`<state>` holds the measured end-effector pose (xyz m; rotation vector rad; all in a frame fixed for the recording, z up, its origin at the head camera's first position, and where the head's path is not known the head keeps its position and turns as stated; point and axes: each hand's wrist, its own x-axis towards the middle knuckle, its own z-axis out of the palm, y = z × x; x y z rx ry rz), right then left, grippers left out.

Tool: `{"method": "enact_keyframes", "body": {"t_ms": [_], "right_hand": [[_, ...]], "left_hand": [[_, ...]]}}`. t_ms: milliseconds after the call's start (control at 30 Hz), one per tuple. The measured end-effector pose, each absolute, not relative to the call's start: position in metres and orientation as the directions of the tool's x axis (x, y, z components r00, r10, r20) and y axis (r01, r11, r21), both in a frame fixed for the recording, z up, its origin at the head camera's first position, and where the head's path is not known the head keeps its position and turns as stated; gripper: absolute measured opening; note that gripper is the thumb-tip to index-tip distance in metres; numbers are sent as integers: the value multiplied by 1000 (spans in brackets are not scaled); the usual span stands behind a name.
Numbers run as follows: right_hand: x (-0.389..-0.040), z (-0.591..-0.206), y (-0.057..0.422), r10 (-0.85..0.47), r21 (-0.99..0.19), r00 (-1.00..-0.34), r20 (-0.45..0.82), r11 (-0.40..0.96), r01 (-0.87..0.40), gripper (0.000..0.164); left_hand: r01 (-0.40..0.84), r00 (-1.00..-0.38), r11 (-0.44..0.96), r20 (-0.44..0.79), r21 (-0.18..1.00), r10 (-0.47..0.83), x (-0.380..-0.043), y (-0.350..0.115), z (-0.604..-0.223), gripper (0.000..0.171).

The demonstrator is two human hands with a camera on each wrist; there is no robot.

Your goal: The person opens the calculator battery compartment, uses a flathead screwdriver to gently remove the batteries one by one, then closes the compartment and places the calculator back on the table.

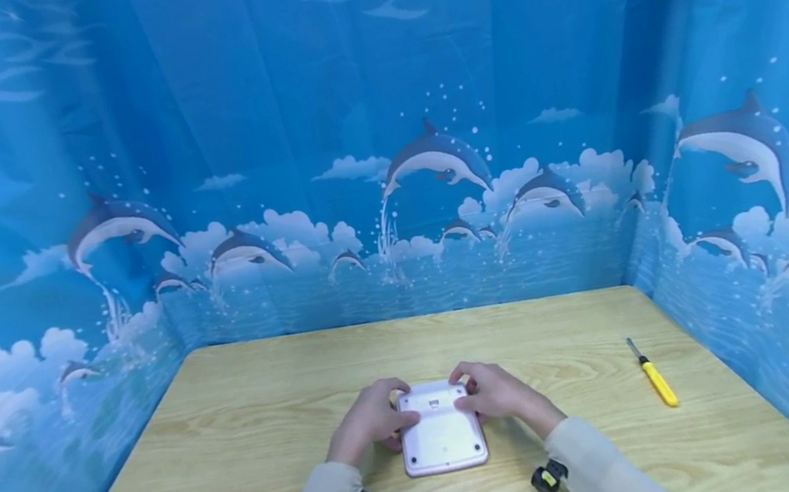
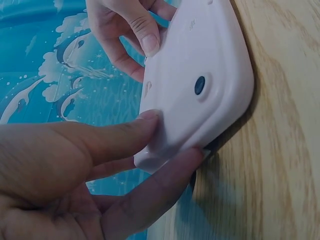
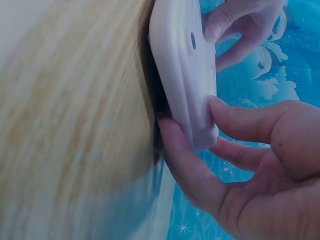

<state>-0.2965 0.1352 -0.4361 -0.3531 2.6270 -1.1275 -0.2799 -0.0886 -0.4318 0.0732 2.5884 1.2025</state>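
A flat pale pink plastic device (image 1: 443,442), shaped like a desktop calculator, lies with its back up on the table; its front is hidden. Small dark round feet mark its corners, and a small latch-like slot shows near its far end. At its left edge my left hand (image 1: 372,419) grips it, thumb on the back and fingers around the edge. My right hand (image 1: 497,393) holds the right edge the same way. In the right wrist view, one side of the device (image 3: 182,75) stands slightly off the tabletop, with a fingertip under it.
A yellow-handled screwdriver (image 1: 658,382) lies on the wooden table (image 1: 262,433) to the right, its shaft pointing away. Blue dolphin-print curtains (image 1: 322,164) hang along the table's back and both sides.
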Motion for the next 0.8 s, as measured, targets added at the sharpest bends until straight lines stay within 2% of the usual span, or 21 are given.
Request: {"method": "enact_keyframes", "body": {"t_ms": [800], "right_hand": [[-295,-437,133,-323,-704,-939,-119,695,-149,37]], "left_hand": [[-62,-962,676,-225,734,156,-278,-89,-431,49]]}}
